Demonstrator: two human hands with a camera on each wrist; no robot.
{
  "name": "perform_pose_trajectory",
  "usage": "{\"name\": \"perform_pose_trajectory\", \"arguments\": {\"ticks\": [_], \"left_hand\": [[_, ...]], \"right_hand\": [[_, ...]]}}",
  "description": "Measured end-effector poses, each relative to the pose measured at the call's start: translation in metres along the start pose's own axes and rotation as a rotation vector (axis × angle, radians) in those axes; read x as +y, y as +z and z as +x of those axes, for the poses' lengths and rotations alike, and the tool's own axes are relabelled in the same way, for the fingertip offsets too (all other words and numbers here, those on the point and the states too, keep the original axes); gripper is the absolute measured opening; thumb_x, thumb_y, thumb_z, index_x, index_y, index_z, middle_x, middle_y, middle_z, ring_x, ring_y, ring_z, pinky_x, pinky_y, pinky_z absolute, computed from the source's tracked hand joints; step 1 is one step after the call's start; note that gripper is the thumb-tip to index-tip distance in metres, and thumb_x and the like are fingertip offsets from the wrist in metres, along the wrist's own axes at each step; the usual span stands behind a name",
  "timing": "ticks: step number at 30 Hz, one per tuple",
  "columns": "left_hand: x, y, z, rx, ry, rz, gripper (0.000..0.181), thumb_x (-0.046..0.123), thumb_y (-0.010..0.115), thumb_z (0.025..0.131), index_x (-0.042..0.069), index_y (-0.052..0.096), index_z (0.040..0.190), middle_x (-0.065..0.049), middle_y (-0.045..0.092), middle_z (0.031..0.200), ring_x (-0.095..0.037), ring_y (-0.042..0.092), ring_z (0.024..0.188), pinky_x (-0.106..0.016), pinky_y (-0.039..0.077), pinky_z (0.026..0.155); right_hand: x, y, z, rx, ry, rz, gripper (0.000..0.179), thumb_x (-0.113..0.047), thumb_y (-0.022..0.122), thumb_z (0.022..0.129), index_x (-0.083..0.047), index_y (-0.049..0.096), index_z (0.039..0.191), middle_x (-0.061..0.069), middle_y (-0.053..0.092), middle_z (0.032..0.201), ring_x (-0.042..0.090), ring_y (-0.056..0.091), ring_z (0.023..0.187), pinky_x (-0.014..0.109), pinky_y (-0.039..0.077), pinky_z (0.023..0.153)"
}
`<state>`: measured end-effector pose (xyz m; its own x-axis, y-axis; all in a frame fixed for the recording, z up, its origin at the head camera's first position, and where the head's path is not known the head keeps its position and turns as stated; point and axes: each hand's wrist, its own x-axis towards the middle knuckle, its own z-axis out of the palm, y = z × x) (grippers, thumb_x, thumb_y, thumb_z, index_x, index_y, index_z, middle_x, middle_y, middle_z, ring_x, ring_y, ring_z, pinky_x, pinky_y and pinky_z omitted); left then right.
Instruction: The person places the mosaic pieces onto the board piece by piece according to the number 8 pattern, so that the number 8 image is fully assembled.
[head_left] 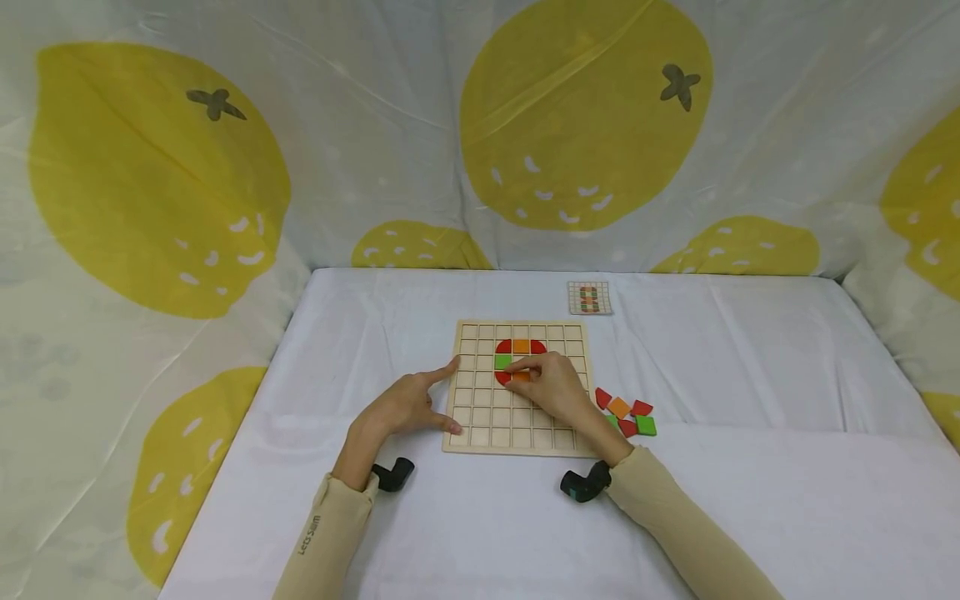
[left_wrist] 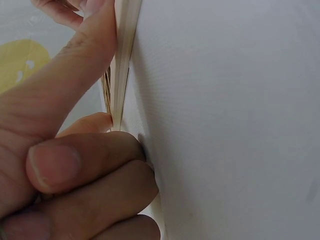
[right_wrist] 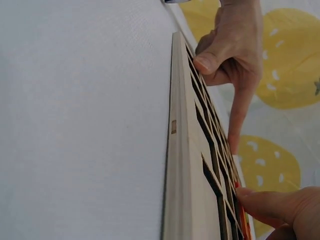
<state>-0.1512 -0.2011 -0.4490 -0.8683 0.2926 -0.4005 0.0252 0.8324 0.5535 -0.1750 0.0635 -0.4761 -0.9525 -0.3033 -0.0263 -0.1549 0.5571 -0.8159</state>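
Observation:
A light wooden grid board (head_left: 480, 417) lies on the white tabletop, with red, orange and green tiles in its upper middle cells. At the board's left edge is my left hand (head_left: 405, 406), its thumb and index finger stretched apart and touching the rim; its other fingers are bent, as the left wrist view shows. My right hand (head_left: 555, 385) reaches over the board, and its thumb and index finger pinch a red round-cornered tile (head_left: 500, 378). Next to that tile sits an orange tile (head_left: 522, 377), partly covered by the fingers. A green tile (head_left: 502, 362) lies just above. The right hand hides nearby cells.
Several loose red, orange and green tiles (head_left: 619, 407) lie beside the board's right edge. Behind the board is a small pattern card (head_left: 589, 297) with a printed grid. A lemon-print cloth (head_left: 390, 167) hangs behind the table.

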Motion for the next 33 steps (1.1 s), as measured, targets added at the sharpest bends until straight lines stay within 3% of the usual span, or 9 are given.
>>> {"name": "perform_pose_trajectory", "arguments": {"ticks": [12,20,28,33], "left_hand": [[0.000,-0.001,0.000,0.004,-0.015,-0.013,0.116,0.040,0.094,0.071,0.032,0.025,0.164,0.002,0.038,0.076,-0.015,0.038,0.069,-0.031,0.035,0.066],[-0.001,0.000,0.000,0.004,-0.041,-0.041,0.117,0.039,0.095,0.070,0.033,0.026,0.164,0.002,0.037,0.078,-0.016,0.038,0.071,-0.030,0.036,0.066],[0.001,0.001,-0.002,0.006,-0.013,-0.049,0.116,0.038,0.095,0.070,0.032,0.026,0.164,0.004,0.032,0.070,-0.014,0.033,0.065,-0.030,0.032,0.062],[0.003,0.000,-0.002,0.004,-0.005,-0.050,0.116,0.037,0.095,0.071,0.032,0.025,0.164,0.005,0.031,0.067,-0.013,0.032,0.062,-0.030,0.030,0.061]], "right_hand": [[0.011,-0.027,-0.018,-0.018,0.001,0.046,0.027,-0.022,0.084,0.088,-0.011,0.080,0.113,-0.005,0.032,0.057,0.012,0.031,0.052,0.023,0.025,0.051],[0.031,-0.066,-0.038,0.018,0.008,-0.030,0.027,-0.019,0.083,0.089,-0.009,0.080,0.114,-0.005,0.032,0.056,0.010,0.032,0.049,0.022,0.024,0.048],[0.058,-0.114,-0.062,0.068,0.113,-0.117,0.029,-0.020,0.082,0.090,-0.009,0.079,0.116,-0.003,0.033,0.059,0.012,0.032,0.051,0.025,0.025,0.048],[0.070,-0.135,-0.072,0.065,0.136,-0.158,0.030,-0.020,0.083,0.089,-0.009,0.079,0.116,-0.003,0.033,0.061,0.012,0.032,0.056,0.026,0.026,0.051]]}}
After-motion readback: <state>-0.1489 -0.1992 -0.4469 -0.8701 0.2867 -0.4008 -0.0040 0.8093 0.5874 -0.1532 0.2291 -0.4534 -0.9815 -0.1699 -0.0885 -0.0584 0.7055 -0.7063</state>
